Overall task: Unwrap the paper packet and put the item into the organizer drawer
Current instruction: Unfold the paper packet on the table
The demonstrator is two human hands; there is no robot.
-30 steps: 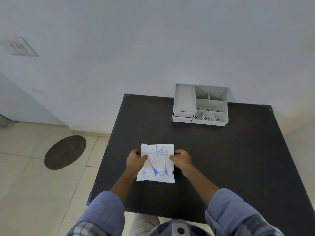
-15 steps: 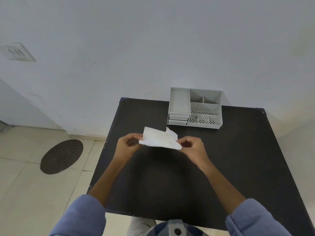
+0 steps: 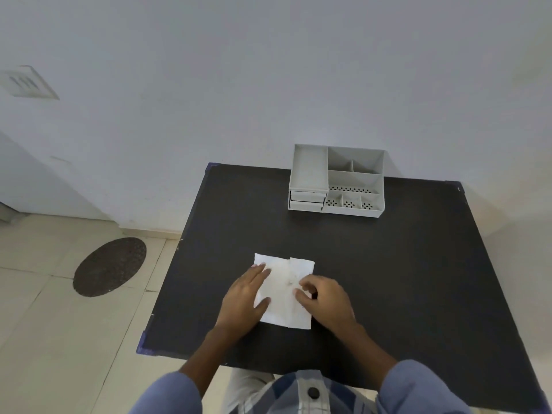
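A white paper packet (image 3: 283, 289) lies flat on the black table (image 3: 388, 264), its plain folded side up with a seam down the middle. My left hand (image 3: 245, 297) rests flat on the packet's left part, fingers spread. My right hand (image 3: 324, 298) sits at the packet's right edge with fingertips pinching the paper near the seam. The grey organizer (image 3: 336, 180) stands at the table's far edge against the wall, with two shut drawers (image 3: 307, 200) at its front left. What the packet holds is hidden.
The organizer has open compartments on top, some with perforated floors. Bare table surface lies between the packet and the organizer and to the right. Left of the table is tiled floor with a round dark cover (image 3: 110, 266).
The packet was lifted off the table, turned over so its blue print faces down, and laid flat again. My left hand now presses it and my right pinches near the seam.
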